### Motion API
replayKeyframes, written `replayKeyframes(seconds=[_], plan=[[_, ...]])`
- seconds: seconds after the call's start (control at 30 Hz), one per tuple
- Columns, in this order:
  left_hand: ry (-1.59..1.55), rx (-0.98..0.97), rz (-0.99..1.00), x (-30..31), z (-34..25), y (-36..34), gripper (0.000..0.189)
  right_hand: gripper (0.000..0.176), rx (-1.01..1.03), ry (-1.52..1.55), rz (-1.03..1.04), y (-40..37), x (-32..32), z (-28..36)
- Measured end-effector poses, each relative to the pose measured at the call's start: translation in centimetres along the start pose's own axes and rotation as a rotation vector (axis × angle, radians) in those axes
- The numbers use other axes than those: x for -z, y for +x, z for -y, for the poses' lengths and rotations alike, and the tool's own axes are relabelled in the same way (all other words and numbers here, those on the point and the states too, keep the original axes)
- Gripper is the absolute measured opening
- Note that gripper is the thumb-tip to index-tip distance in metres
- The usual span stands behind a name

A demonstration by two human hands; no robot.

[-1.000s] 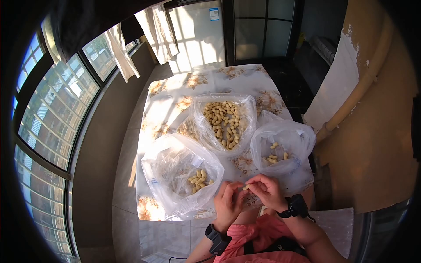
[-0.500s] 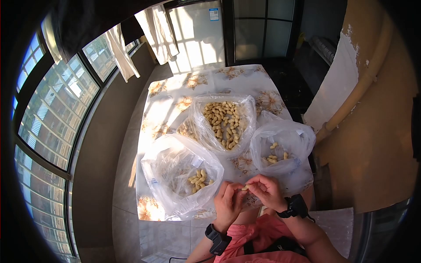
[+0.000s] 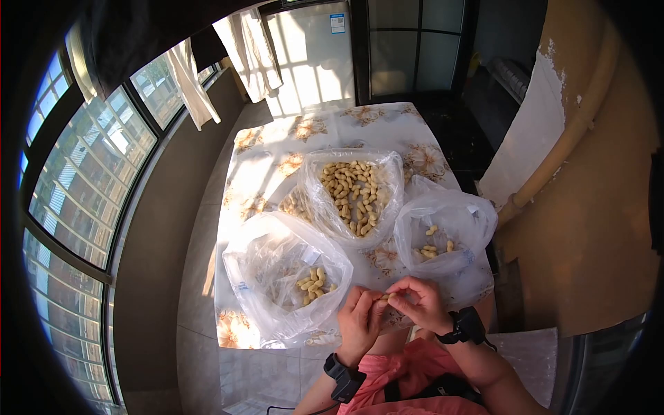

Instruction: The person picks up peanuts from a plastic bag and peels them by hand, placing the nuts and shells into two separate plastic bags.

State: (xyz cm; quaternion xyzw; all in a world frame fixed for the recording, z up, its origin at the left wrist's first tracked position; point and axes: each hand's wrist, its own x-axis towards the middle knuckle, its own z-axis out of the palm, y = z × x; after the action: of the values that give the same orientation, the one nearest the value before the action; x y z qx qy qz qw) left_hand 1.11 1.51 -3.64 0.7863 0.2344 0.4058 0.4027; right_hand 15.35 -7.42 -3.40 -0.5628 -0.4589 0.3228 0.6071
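Close to the table's front edge, my left hand (image 3: 360, 319) and my right hand (image 3: 424, 306) meet, fingertips pinched around one unshelled peanut (image 3: 386, 297). Fingers cover much of it. Left of my hands, an open clear plastic bag (image 3: 259, 277) has several peanuts (image 3: 315, 283) at its bottom. Beyond my right hand another clear bag (image 3: 474, 225) contains several peanuts (image 3: 429, 250). Between these two, farther back, a larger heap of peanuts (image 3: 344, 185) fills part of a third clear bag (image 3: 392, 197).
The bags stand on a table with a flowered cloth (image 3: 346, 121). Windows (image 3: 97, 180) run along the left, and a white fridge (image 3: 311, 62) stands behind the table. At the right are a brown panel (image 3: 581, 242) and a pipe (image 3: 564, 159).
The peanut has turned slightly between my fingertips, and less of it shows. Both hands stay in nearly the same place; the bags have not moved.
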Motion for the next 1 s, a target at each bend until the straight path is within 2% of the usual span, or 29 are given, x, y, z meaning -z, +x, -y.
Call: replayKeyframes(seconds=[0.27,0.33,0.43,0.6,0.67,0.8,0.9,1.0], plan=[[-0.046,0.013,0.020,0.3,-0.4,0.1,0.012,0.015,0.020,-0.038,-0.028,0.0,-0.3,0.6],[-0.028,-0.016,0.054,0.6,-0.3,0.2,0.024,0.015,0.017,-0.027,-0.035,-0.1,-0.3,0.5],[-0.025,-0.025,0.057,0.8,-0.3,0.2,0.033,0.014,0.017,0.027,-0.052,-0.2,-0.5,0.2],[-0.074,-0.005,0.000,0.5,-0.5,0.4,0.039,0.015,-0.003,0.174,-0.128,-0.4,-0.5,1.5],[-0.071,0.011,-0.017,0.5,-0.6,0.3,0.041,0.017,0.173,-0.233,-0.138,-0.2,0.7,2.7],[-0.039,0.000,0.024,0.7,0.0,0.1,0.045,0.018,0.318,-0.420,-0.285,0.6,2.6,4.9],[-0.063,-0.010,0.041,0.8,0.2,0.0,0.050,0.019,0.309,-0.477,-0.430,1.1,4.3,4.4],[-0.100,-0.012,0.035,0.7,0.6,-0.2,0.050,0.019,0.309,-0.600,-0.487,1.3,5.6,4.2]])
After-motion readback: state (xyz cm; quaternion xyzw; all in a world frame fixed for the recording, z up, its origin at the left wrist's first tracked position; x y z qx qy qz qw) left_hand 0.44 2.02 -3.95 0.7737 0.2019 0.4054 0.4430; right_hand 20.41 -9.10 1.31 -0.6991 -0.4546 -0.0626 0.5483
